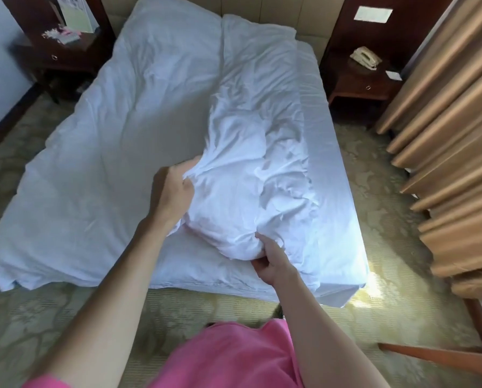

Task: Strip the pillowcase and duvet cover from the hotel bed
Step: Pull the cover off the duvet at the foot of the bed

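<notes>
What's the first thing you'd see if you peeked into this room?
Two hands grab a big crumpled white duvet cover at the foot of the bed: the left hand grips its bunched edge and the right hand pinches its lower corner. Beyond the bundle, a phone sits on the right nightstand, beside long golden curtains.

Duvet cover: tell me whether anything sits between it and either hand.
Nothing visible does. The left hand and right hand each already grip bunched white fabric of the duvet cover near the foot of the bed.
</notes>
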`<move>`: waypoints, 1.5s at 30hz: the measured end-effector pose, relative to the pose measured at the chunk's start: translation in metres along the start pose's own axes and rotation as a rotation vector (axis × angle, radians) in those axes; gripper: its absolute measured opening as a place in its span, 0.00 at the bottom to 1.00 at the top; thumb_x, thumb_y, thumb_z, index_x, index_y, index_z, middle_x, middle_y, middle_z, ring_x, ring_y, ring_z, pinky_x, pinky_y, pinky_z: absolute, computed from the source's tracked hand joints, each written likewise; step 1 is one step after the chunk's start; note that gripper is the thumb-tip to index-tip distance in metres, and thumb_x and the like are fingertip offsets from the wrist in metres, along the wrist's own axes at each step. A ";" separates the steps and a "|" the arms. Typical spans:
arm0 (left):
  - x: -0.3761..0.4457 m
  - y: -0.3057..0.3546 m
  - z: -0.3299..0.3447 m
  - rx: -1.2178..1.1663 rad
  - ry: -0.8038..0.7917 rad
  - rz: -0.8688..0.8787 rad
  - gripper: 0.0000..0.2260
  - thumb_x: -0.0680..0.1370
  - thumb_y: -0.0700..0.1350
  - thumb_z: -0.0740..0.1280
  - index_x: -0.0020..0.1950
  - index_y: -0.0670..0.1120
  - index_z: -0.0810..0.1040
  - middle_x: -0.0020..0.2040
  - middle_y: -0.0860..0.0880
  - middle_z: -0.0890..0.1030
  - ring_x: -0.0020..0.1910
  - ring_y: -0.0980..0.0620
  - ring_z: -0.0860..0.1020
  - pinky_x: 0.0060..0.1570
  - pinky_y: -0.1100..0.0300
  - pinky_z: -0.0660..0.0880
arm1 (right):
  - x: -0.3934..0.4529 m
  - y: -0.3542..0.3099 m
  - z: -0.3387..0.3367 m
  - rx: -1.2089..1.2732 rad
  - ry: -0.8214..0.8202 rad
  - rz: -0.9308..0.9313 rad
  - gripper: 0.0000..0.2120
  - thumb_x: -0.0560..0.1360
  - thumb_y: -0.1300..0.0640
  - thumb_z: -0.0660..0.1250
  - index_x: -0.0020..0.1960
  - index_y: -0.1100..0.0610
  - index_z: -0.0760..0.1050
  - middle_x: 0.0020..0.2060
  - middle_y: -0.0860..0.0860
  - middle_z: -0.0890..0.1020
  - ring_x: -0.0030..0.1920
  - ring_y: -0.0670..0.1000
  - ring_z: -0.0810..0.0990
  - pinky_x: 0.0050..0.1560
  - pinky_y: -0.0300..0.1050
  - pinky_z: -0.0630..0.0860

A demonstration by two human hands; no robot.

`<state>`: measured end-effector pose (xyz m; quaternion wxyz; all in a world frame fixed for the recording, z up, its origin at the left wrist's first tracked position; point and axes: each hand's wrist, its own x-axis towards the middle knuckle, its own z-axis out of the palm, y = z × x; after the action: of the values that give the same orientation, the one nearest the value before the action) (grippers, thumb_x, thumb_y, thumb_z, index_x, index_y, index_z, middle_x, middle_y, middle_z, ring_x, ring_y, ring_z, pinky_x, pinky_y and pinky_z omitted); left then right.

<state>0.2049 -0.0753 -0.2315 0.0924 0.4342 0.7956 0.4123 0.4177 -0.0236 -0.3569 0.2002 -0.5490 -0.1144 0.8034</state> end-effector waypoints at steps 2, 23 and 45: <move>-0.008 -0.039 -0.009 0.134 0.007 -0.104 0.29 0.72 0.31 0.58 0.69 0.51 0.76 0.61 0.41 0.81 0.60 0.39 0.79 0.58 0.54 0.75 | 0.000 0.004 0.004 -0.103 -0.004 0.024 0.13 0.76 0.55 0.72 0.56 0.62 0.78 0.44 0.56 0.82 0.44 0.52 0.83 0.43 0.44 0.83; -0.069 -0.134 0.038 0.475 -0.730 -0.346 0.08 0.82 0.44 0.55 0.51 0.45 0.73 0.50 0.46 0.77 0.48 0.46 0.76 0.47 0.54 0.72 | 0.033 -0.004 0.034 -0.790 0.195 -0.178 0.13 0.73 0.62 0.63 0.32 0.55 0.64 0.26 0.52 0.65 0.26 0.50 0.62 0.28 0.41 0.61; -0.017 -0.304 -0.152 0.466 -0.322 -0.803 0.08 0.79 0.41 0.57 0.46 0.41 0.75 0.41 0.47 0.79 0.38 0.48 0.78 0.38 0.56 0.73 | 0.110 0.096 0.350 -2.012 -0.364 -0.590 0.20 0.67 0.72 0.60 0.25 0.54 0.58 0.27 0.49 0.60 0.27 0.49 0.60 0.24 0.36 0.55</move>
<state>-0.0487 -0.2620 -0.3610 0.2661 0.1603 0.9469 0.0827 0.0392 -0.0479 -0.3581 -0.1790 -0.2840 -0.8826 0.3292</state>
